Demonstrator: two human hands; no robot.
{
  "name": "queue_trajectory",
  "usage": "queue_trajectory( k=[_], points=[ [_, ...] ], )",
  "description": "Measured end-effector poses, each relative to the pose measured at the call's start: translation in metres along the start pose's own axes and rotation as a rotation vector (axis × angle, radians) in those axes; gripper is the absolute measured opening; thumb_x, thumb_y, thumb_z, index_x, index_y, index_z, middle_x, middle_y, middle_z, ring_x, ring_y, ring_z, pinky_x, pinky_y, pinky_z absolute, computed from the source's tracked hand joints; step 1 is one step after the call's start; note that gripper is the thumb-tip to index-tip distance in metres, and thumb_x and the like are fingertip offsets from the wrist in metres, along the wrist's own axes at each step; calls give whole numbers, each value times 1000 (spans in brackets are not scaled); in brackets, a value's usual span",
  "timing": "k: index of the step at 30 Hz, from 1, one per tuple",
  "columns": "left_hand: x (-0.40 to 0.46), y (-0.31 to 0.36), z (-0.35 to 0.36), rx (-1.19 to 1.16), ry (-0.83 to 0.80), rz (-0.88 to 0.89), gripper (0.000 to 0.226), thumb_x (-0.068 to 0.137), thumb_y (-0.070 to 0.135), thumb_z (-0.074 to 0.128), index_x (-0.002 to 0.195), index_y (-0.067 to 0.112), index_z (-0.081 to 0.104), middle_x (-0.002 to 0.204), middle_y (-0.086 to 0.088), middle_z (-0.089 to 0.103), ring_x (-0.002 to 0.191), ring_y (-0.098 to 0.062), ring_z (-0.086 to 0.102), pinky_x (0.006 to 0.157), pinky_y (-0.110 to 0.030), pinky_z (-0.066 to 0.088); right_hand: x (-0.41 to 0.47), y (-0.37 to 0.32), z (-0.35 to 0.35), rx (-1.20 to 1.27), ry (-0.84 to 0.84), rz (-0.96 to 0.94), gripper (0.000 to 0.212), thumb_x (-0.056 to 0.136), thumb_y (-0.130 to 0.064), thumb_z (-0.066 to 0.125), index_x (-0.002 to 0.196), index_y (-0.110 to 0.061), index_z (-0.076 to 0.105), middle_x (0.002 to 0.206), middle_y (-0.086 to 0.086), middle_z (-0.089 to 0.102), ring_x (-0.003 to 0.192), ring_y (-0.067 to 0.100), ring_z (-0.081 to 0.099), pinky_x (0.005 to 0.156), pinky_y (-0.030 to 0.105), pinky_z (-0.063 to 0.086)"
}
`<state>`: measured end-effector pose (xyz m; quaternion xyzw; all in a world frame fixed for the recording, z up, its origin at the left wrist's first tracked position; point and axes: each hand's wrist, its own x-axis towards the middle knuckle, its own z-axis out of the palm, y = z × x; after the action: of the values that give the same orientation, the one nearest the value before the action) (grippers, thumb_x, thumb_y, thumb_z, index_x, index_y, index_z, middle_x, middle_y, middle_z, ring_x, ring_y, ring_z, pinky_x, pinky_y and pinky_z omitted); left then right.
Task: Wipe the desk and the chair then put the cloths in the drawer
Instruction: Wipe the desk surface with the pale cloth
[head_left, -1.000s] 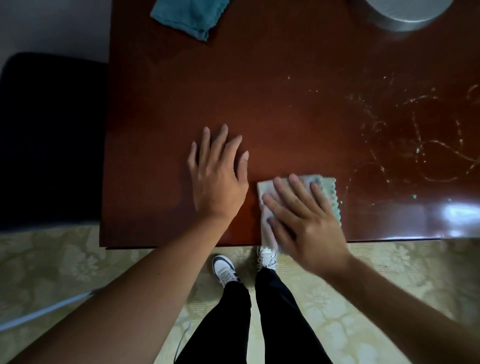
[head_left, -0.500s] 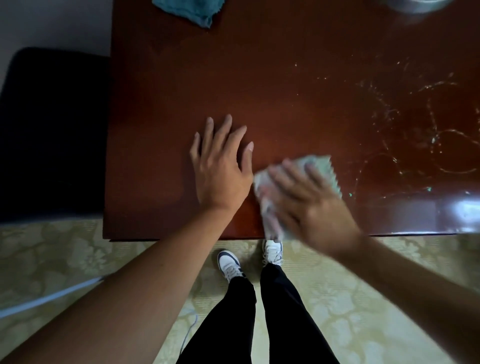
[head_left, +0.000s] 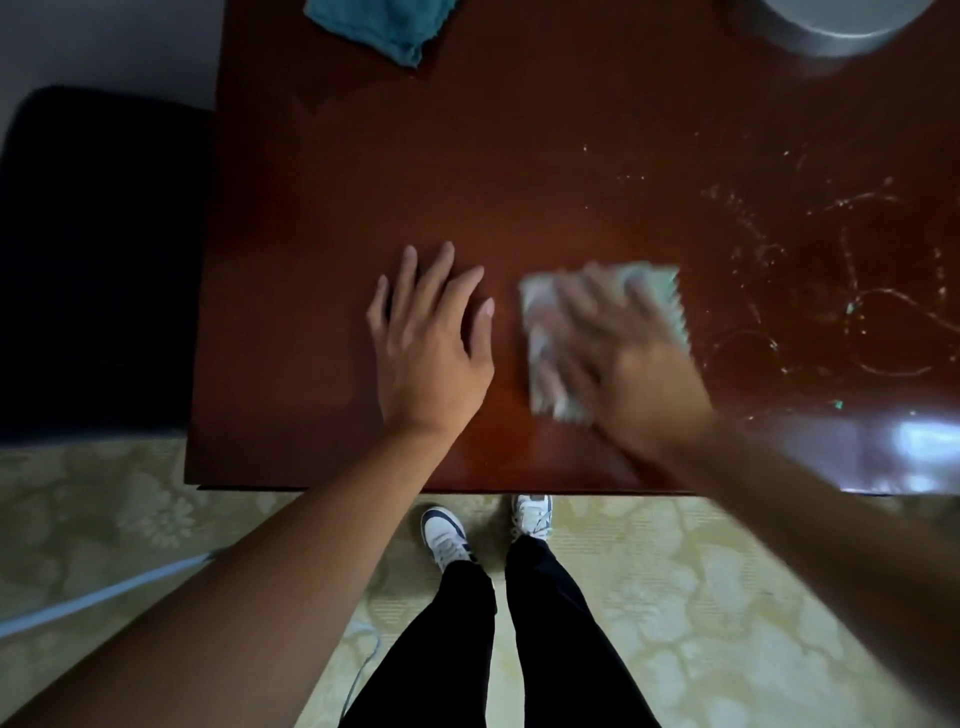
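Standing at the near edge of the counter (head_left: 332, 218), black trousers and white trainers (head_left: 447, 535) are being seen over a pale patterned floor (head_left: 701, 597), where a thin light cord (head_left: 98, 597) is being laid across the lower left. Just beyond the edge, the left hand (head_left: 434, 353) is being laid flat on the dark red wood, fingers straight and slightly spread, holding nothing. Beside it but apart from it, the right hand (head_left: 623, 364) is being pressed down on a pale folded cloth (head_left: 545, 338); this hand is being blurred, yet its fingers are being shown stretched over the fabric rather than curled round it. The cloth is being kept flat on the counter, its scalloped edge being turned towards the right. Further right, pale streaks and specks (head_left: 831, 291) are being shown on the glossy surface, with a bright reflection near the front edge. To the left of the counter, a black chair (head_left: 98, 260) is being seen. At the far side, a teal cloth (head_left: 382, 26) is being left crumpled near the far left corner, and a grey round object (head_left: 841, 26) is being cut off by the top right of the view.
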<state>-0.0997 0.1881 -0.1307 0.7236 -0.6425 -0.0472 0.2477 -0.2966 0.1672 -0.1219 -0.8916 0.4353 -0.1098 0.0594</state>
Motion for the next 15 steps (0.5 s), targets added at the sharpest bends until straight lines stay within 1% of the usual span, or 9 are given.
queue_trajectory(
  k=[2,3,4,7,9,11,12,14,15],
  points=[
    [0,1,-2,2,-7,-6,32,95,32,56,123,20,66,142,-4,57,141,-31,42,117,-51,27,42,36,-3,-44,37,208,45,102,-37,40,140,-17,52,148,14,46,141,38,36,113,59,26],
    [1,3,-2,2,-20,-10,34,94,33,56,123,20,66,143,-3,57,142,-30,41,117,-50,27,51,41,-4,-51,45,289,45,102,-37,38,141,-17,52,149,13,45,142,37,34,114,58,24],
    [0,2,-4,2,-35,-19,36,92,34,56,124,21,65,143,-2,56,142,-29,40,118,-50,25,52,35,0,-50,63,319,45,103,-36,38,142,-17,51,150,13,45,143,36,33,115,57,23],
    [1,6,-8,35,-87,-40,46,87,41,55,128,22,63,146,-1,53,145,-27,37,118,-50,21,6,3,3,-18,86,272,43,103,-32,44,143,-18,51,152,10,42,145,34,31,117,55,23],
    [5,9,-10,64,-126,-58,57,83,50,54,132,22,59,149,0,50,147,-25,33,118,-52,18,-30,0,-2,1,80,269,43,103,-33,45,143,-20,50,153,9,41,146,31,29,118,54,23],
    [17,14,-10,102,-205,-76,71,82,61,49,142,23,49,156,-1,40,151,-24,23,120,-54,11,-34,29,-12,-23,85,322,45,103,-36,42,144,-19,49,153,12,39,145,34,29,117,55,23],
    [27,17,-9,123,-249,-85,77,84,67,44,148,24,41,160,-1,33,153,-24,16,121,-54,6,-28,49,-16,-47,80,382,46,103,-36,40,145,-18,47,155,15,36,145,37,27,116,56,23],
    [50,24,-4,167,-322,-103,83,90,77,25,156,26,22,166,-2,16,154,-24,2,122,-54,-3,-4,92,-23,-109,65,520,50,103,-38,35,149,-19,41,158,18,27,147,40,20,117,56,18],
    [59,27,0,190,-353,-109,85,90,79,16,158,28,14,167,-3,8,154,-25,-3,122,-55,-5,10,113,-27,-113,55,577,52,104,-40,31,151,-20,36,159,18,24,148,40,17,118,56,15]
  ],
)
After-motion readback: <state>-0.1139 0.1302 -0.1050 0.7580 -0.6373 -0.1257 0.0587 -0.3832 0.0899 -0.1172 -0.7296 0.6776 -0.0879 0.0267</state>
